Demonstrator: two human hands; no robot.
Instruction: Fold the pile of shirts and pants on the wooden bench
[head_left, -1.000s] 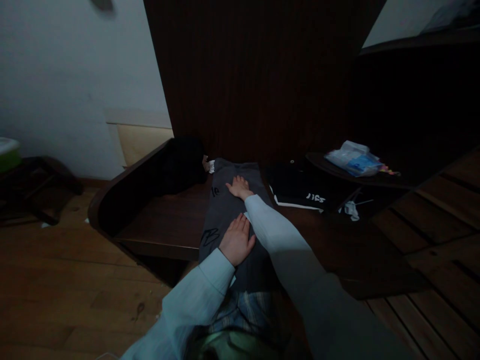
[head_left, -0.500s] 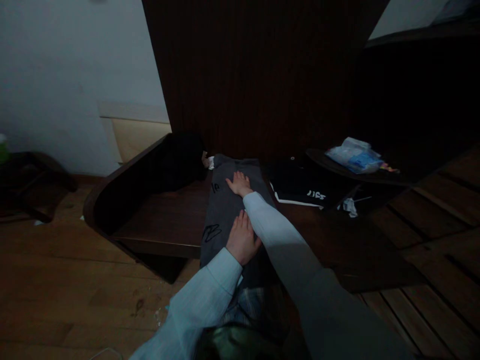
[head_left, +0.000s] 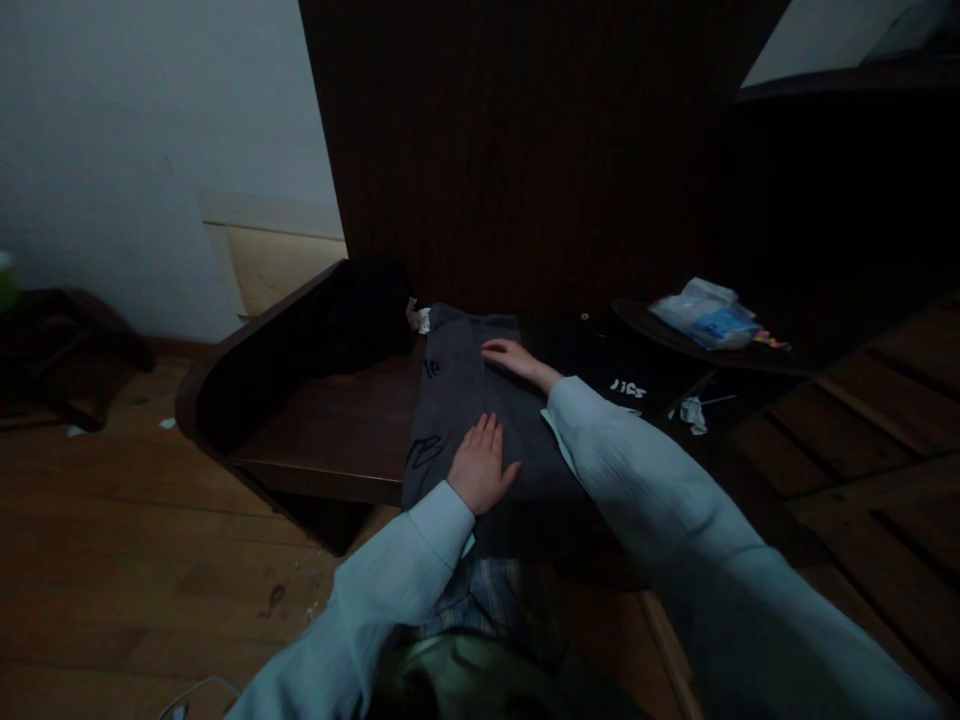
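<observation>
A dark grey garment [head_left: 450, 400] with black lettering along its left side lies spread over the seat of a dark wooden bench. It spreads wider to the right at its near end. My left hand [head_left: 481, 468] rests flat on the near half, fingers stretched and thumb out, open. Farther up the cloth, my right hand [head_left: 520, 362] lies on the right part with its fingers extended to the left, open. Its thumb is hard to make out. To the right is a folded black cloth item with white lettering [head_left: 628, 388], partly behind my right forearm.
On the bench [head_left: 330, 420] a black bundle [head_left: 360, 315] sits in the left corner. A small shelf at the right bears a clear and blue plastic packet [head_left: 709, 315]; crumpled white paper [head_left: 694, 413] lies below. A dark stool [head_left: 64, 350] stands far left.
My right hand has moved right, off the garment's middle, and turned so its fingers point left. The garment now spreads wider to the right. My left hand stays on the cloth, nearly in place.
</observation>
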